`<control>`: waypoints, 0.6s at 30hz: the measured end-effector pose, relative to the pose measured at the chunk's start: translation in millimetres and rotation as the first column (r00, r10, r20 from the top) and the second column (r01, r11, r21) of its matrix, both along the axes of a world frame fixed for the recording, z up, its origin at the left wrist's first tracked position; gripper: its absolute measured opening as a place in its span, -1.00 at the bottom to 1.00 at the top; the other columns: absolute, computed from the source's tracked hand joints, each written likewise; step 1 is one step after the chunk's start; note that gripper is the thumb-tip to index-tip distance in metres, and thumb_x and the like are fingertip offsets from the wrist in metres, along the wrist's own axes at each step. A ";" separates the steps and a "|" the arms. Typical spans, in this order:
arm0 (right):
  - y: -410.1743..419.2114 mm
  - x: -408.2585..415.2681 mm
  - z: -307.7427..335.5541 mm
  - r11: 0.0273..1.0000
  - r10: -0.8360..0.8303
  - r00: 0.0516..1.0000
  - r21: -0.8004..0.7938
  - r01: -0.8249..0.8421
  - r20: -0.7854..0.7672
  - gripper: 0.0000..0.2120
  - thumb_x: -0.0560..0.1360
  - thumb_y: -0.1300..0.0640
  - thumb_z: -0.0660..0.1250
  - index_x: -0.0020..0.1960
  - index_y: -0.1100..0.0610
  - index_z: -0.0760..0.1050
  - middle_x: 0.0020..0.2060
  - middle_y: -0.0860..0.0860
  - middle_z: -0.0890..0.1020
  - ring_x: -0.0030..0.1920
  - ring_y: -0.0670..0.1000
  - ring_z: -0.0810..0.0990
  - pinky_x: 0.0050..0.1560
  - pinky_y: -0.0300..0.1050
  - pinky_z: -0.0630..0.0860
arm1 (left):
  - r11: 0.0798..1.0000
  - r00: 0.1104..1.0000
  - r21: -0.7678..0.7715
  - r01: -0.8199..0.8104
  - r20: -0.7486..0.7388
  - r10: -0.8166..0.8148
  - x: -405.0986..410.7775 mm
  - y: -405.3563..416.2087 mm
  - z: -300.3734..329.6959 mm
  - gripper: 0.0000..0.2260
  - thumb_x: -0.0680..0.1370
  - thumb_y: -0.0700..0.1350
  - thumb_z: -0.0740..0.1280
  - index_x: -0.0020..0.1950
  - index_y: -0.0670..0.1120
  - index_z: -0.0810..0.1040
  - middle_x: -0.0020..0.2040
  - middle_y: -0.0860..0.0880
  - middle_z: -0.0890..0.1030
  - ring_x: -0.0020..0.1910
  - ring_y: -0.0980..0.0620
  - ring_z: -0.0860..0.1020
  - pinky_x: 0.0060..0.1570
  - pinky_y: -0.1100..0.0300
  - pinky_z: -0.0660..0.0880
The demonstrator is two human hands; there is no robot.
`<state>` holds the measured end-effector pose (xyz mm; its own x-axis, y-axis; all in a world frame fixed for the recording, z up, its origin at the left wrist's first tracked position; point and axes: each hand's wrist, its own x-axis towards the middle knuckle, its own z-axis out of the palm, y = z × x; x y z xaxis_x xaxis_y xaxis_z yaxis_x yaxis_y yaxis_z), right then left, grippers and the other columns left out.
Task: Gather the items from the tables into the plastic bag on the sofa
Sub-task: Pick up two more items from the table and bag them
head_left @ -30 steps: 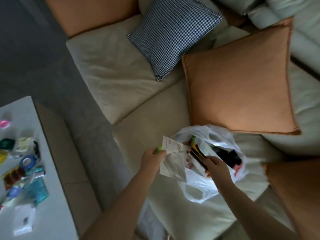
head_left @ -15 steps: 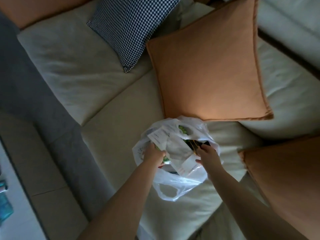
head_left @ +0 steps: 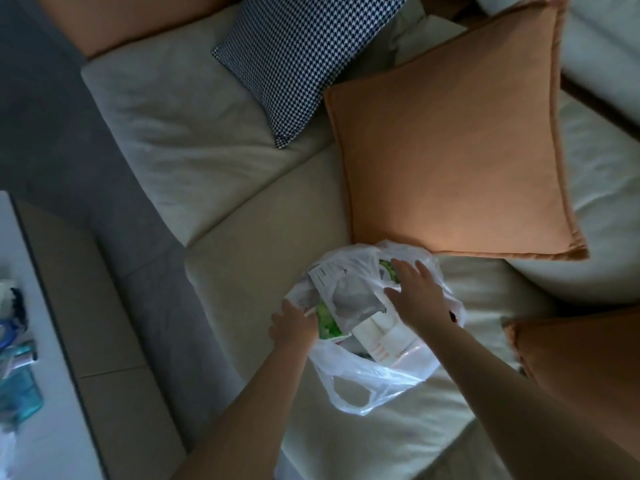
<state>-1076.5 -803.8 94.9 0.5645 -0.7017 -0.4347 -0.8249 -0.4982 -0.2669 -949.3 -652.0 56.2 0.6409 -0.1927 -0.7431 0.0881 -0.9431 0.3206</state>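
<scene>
Low in the frame, two bare forearms reach up from the bottom edge toward the plastic bag point(head_left: 374, 379), which lies on the cream sofa seat point(head_left: 249, 258) just below the middle of the picture. Its loop handle sprawls toward the viewer, and its mouth is open upward. The left hand point(head_left: 294, 327) is at the bag's left rim, fingers curled in beside a green packet point(head_left: 327, 323); whether it pinches the plastic or the packet cannot be told. The right hand point(head_left: 415, 292) lies with fingers straight and spread over the contents, touching a white and grey pouch point(head_left: 349, 299) that sits in the bag's mouth. The two hands are apart, one on each side of the pouch. A white box point(head_left: 381, 336) shows below the pouch inside the bag.

At the left edge, the white table point(head_left: 45, 427) carries blue and teal items point(head_left: 19, 393), blurred.

Above the bag, a large orange cushion point(head_left: 450, 150) rests on the sofa, its lower edge touching the bag. Another orange cushion point(head_left: 581, 375) sits at lower right. In the upper middle lies a checked cushion point(head_left: 298, 53).
</scene>
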 end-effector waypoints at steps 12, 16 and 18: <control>-28.4 21.4 37.6 0.991 -0.084 0.951 -0.074 0.111 0.297 -0.70 0.57 0.09 0.19 0.26 0.08 0.49 0.15 0.13 0.58 0.14 0.14 0.53 0.17 0.04 0.47 | 0.900 0.927 -0.266 -0.344 -0.249 0.280 23.5 6.1 26.3 -0.82 0.50 -0.11 0.40 -0.10 -0.24 0.58 -0.22 -0.13 0.55 -0.24 -0.04 0.52 -0.21 0.15 0.46; -38.5 31.0 73.4 0.971 -0.155 0.878 -0.096 0.221 0.453 -0.75 0.55 0.12 0.23 0.17 0.12 0.57 0.04 0.15 0.62 0.03 0.14 0.57 0.03 -0.12 0.41 | 0.964 0.992 -0.256 -0.065 0.092 0.091 23.1 8.7 46.0 -0.96 0.49 -0.20 0.33 -0.11 -0.17 0.53 -0.14 -0.16 0.60 -0.19 -0.10 0.55 -0.20 0.12 0.45; -39.9 34.6 86.7 0.961 -0.208 0.827 -0.047 0.271 0.522 -0.75 0.55 0.14 0.25 0.19 0.12 0.55 0.07 0.14 0.62 0.06 0.14 0.57 0.06 -0.14 0.40 | 0.959 0.977 -0.273 -0.071 0.173 0.121 24.3 11.7 55.5 -0.94 0.51 -0.22 0.29 -0.15 -0.12 0.45 -0.09 -0.16 0.60 -0.18 -0.10 0.52 -0.20 0.12 0.44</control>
<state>-1041.9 -843.7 181.5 0.4907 -0.8703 -0.0426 -0.6859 -0.3556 -0.6349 -925.1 -640.3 111.7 0.7879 -0.2961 -0.5399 0.0892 -0.8127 0.5758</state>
